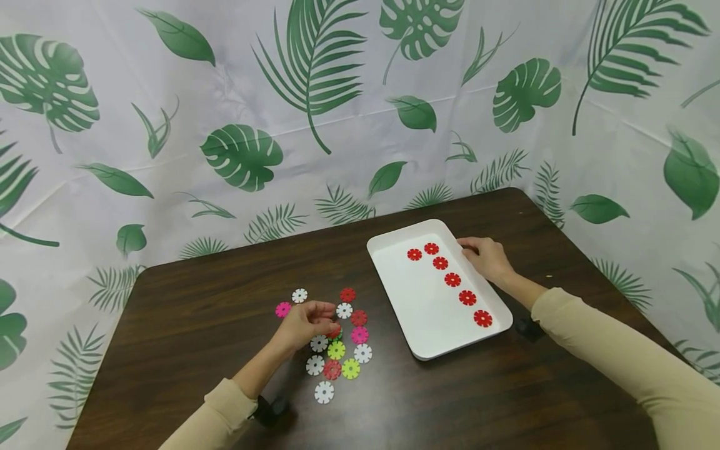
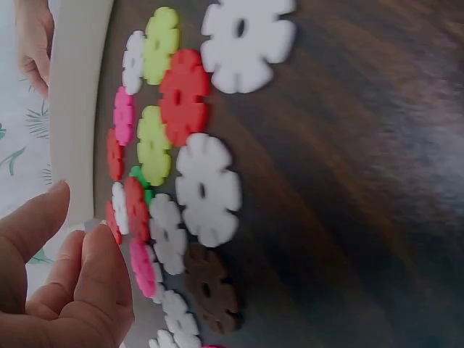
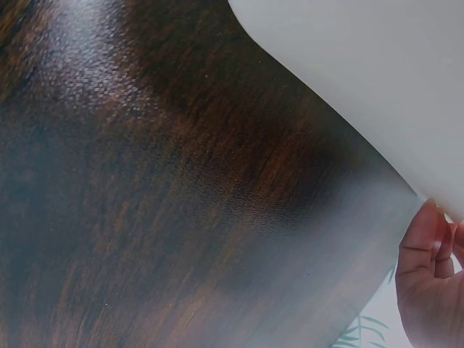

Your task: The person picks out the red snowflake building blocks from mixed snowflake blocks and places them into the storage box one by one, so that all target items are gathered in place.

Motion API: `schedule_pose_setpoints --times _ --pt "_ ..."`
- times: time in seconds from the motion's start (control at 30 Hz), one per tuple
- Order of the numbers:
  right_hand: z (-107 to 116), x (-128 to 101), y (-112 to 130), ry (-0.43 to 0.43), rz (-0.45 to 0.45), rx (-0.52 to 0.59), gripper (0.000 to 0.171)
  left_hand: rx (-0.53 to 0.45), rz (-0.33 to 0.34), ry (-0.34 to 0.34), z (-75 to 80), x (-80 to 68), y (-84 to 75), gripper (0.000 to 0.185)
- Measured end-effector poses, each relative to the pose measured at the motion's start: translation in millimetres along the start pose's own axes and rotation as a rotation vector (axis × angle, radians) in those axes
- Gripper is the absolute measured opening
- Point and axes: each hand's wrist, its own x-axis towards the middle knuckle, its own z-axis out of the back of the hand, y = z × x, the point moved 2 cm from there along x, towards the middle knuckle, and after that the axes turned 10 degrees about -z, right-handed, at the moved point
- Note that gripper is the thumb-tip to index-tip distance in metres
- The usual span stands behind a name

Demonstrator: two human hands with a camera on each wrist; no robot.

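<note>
Six red snowflake discs (image 1: 448, 279) were laid in the white tray (image 1: 419, 325), in a curved row running along its right side from the far end toward the near right corner. The tray stood on the dark wooden table (image 1: 197, 325), right of the table's middle and turned at an angle to its edges.

The loose pile of discs (image 1: 337, 340) lay on the table left of the tray, nearer the front edge. It was mixed: white, pink, yellow-green and a green one were seen, together with several red ones. In the left wrist view a brown disc (image 2: 210, 288) was also made out among them.

The sorting of red discs into the tray was judged to be partly done. At least three red discs (image 1: 347, 294) were counted in the pile, so some work was left, while the other colours lay untouched.

The left hand (image 1: 306, 322) was held over the left part of the pile, its grip curled with fingertips close together above the discs. Whether a disc was pinched could not be told; in the left wrist view the fingertips (image 2: 98, 250) were seen close to the thumb with nothing clearly between them.

The right hand (image 1: 486, 257) was rested on the tray's right rim near the far end, its grip closed on the edge.
</note>
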Motion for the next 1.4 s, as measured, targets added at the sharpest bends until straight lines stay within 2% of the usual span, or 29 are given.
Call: schedule_pose_setpoints --times 0.17,0.47,0.6,1.0,1.4 --pt "1 0 0 0.001 0.003 -0.005 0.035 0.039 -0.008 -0.030 -0.9 -3.2 8.5 0.037" --pt "0 1 0 0.001 0.005 -0.005 0.035 0.233 -0.025 -0.126 -5.0 -6.5 18.7 0.032" --pt "0 1 0 -0.003 0.008 -0.006 0.035 0.279 -0.031 -0.152 -6.0 -7.0 21.0 0.031" --pt "0 -1 0 0.008 0.005 -0.005 0.036 0.404 -0.127 -0.181 -9.3 -5.8 22.1 0.028" --pt "1 -2 1 0.002 0.014 -0.010 0.036 0.451 -0.186 -0.178 -10.4 -5.1 21.3 0.024"
